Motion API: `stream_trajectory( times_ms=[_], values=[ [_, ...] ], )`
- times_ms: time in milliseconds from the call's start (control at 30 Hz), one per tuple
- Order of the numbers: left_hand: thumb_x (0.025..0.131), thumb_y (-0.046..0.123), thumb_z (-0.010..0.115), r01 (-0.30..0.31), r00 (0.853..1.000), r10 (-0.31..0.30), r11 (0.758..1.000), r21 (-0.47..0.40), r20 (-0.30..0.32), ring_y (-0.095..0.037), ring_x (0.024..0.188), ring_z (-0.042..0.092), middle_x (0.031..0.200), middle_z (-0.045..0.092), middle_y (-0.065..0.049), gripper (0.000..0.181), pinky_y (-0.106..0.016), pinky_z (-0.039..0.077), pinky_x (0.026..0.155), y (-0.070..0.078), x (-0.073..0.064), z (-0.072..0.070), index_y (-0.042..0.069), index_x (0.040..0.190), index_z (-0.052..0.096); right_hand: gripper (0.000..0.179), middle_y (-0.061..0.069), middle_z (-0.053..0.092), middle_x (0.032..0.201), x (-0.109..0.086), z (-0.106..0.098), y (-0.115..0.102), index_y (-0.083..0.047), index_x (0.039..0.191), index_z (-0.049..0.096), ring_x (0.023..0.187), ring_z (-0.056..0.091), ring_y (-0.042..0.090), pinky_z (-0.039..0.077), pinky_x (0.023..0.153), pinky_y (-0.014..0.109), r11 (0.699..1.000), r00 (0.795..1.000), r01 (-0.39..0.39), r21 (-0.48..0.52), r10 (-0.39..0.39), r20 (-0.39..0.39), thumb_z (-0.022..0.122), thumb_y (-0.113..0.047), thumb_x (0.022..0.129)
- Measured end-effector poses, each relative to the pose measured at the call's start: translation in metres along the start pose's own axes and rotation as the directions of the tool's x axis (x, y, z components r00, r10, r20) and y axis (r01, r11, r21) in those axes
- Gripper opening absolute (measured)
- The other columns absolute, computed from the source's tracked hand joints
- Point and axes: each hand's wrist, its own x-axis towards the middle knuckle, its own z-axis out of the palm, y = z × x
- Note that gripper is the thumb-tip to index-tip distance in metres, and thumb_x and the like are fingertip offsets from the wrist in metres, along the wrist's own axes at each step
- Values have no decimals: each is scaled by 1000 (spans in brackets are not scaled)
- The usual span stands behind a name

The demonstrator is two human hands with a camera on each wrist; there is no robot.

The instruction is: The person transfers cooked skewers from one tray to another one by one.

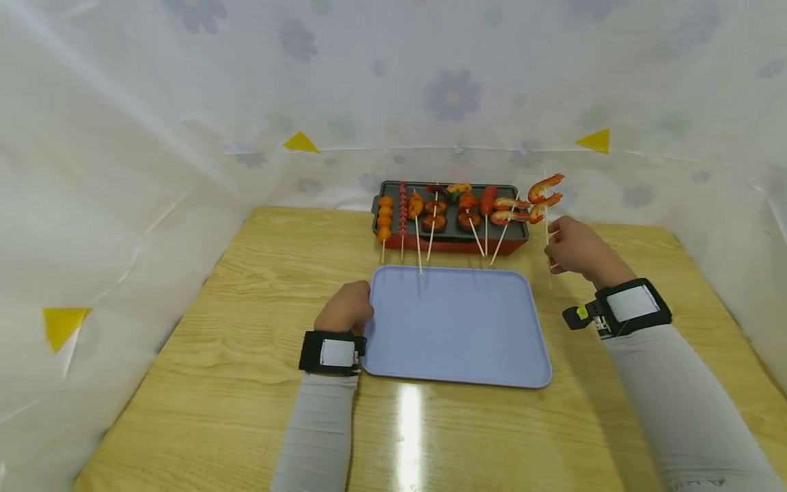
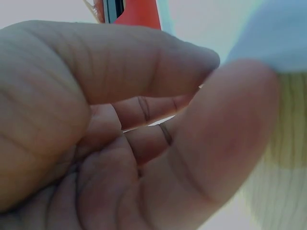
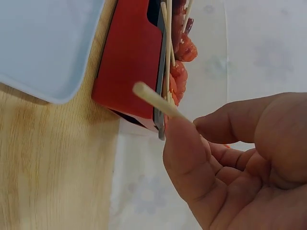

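Observation:
My right hand [image 1: 576, 249] pinches the bare wooden stick of a shrimp skewer [image 1: 544, 188] between thumb and fingers, just off the right end of the grill. Upright in this grip, the skewer carries orange shrimp at its top, and the stick's blunt lower end shows close up in the right wrist view. At the left edge of the light blue rectangular tray [image 1: 458, 324], my left hand [image 1: 346, 307] holds the rim between thumb and forefinger. Behind the tray stands a red tabletop grill [image 3: 130, 55] with a dark top, bearing several food skewers.
On the grill lie a skewer of orange balls [image 1: 384, 219], a sausage skewer [image 1: 488, 199] and another shrimp skewer [image 1: 509, 210], their sticks jutting over the front edge toward the tray. A pale flowered curtain [image 1: 455, 68] hangs behind the wooden table [image 1: 264, 287].

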Motion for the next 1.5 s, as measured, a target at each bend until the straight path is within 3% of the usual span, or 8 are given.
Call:
stream_trajectory(
  times_ms=[167,433,733,1033,1333,1500],
  values=[
    [80,-11,55,-4,1000,4,1000,11,-2,-26,62,58,83,59,-14,23,-31,47,44,0,0,7,-2,101,59,51,27,43,107,-15,8,5,17,140,21,83,61,29,58,71,41,999,999,32,18,-31,-24,42,-4,99],
    [87,-8,54,18,999,-17,999,-32,48,-23,50,58,79,58,-13,18,-28,45,41,0,0,24,-3,104,59,51,26,45,109,-46,28,21,16,139,23,76,63,24,58,67,41,999,998,45,-22,-46,-47,43,-6,98],
    [86,-8,56,21,999,-21,1000,-17,32,-23,51,59,80,59,-14,20,-28,46,41,0,-1,20,-3,105,59,51,25,46,110,-69,40,16,15,140,24,74,64,23,54,62,37,993,995,64,-101,-71,-64,43,-8,98],
    [83,-10,54,7,1000,-6,1000,-26,7,-22,48,57,76,59,-14,17,-28,45,40,-1,-3,14,-1,97,58,51,24,52,106,-88,58,8,17,139,27,69,63,20,50,56,36,983,994,76,-166,-89,-70,45,-6,97],
    [81,-12,56,-7,1000,7,1000,-8,-11,-25,58,60,83,59,-14,22,-30,49,42,1,-1,10,-3,100,59,46,15,55,85,-94,75,5,25,127,36,59,52,18,42,50,34,943,983,120,-311,-157,-98,53,3,90],
    [83,-12,56,16,1000,-16,1000,-9,-12,-25,59,61,84,60,-14,22,-30,50,43,2,1,7,-3,103,59,19,9,48,73,-93,85,6,14,101,49,58,45,19,37,49,33,914,968,165,-371,-223,-119,55,7,85]
  ],
)
